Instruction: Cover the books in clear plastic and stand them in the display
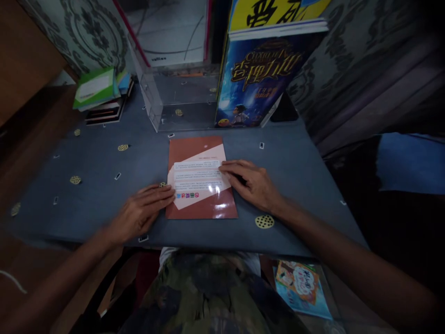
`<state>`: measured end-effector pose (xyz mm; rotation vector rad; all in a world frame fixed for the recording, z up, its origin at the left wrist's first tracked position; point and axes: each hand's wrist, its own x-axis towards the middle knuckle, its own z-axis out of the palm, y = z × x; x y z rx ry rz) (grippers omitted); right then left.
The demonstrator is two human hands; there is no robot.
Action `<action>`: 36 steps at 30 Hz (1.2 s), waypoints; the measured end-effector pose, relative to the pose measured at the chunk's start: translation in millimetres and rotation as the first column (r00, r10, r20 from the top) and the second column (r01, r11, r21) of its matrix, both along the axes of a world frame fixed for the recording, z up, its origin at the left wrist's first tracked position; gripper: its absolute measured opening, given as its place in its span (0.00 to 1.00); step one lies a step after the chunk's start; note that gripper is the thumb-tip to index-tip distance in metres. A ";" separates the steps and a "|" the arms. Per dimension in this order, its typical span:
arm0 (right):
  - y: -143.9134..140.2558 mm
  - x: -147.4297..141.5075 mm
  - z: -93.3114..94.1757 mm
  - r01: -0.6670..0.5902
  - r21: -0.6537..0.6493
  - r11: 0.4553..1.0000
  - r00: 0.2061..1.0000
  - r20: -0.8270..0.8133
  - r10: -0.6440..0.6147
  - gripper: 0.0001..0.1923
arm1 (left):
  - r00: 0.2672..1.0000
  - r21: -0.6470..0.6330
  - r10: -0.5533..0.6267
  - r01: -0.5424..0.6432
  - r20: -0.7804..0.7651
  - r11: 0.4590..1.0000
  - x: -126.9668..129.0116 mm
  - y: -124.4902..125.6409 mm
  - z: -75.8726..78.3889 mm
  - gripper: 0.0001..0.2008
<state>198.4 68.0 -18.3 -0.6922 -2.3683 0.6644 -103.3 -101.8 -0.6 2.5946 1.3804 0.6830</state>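
A left hand (pixel 144 208) lies at the 8 o'clock side of a booklet, fingers outstretched and fingertips over its edge, neither clenched nor visibly gripping. Facing it at 3 o'clock, a right hand (pixel 255 183) rests fingertips on the opposite margin, loosely curved; whether its thumb pinches from below, one cannot tell. Between them, flat on a patterned blue-grey tablecloth (pixel 93 199), lies the booklet (pixel 201 176), near the table's 6 o'clock edge and in front of the person.

The step in hand appears to be steadying or squaring the booklet with light pressure from both sides. Lifting or turning it from here would call for a fingertip slipped under one edge while the other hand holds the sheet down.

The cover is reddish brown and glossy, crossed by a tilted pale panel with lines of small print and a row of multicoloured characters toward 6 o'clock, which seem upside down to the person. Glare whitens its lower part.

Farther out, a clear stand (pixel 151 99) rises at 12 o'clock, a blue-covered book (pixel 264 79) stands upright at 1 o'clock, and a small stack of booklets (pixel 100 93) sits at 10 o'clock.
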 end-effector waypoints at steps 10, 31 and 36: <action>-0.3 0.5 0.7 -0.006 -0.050 0.999 1.000 0.017 0.007 0.17 | 0.990 -0.057 -0.117 0.113 -0.079 0.992 26.9 -15.9 8.1 0.30; 12.1 -8.6 -4.9 -0.113 0.091 0.989 0.990 0.100 0.104 0.17 | 0.895 0.046 -0.315 0.346 -0.315 0.937 131.2 43.8 9.8 0.21; 40.3 -27.0 -4.8 -0.133 0.134 0.982 0.964 0.246 0.097 0.21 | 0.905 0.086 -0.300 0.339 -0.302 0.937 131.5 44.1 10.1 0.19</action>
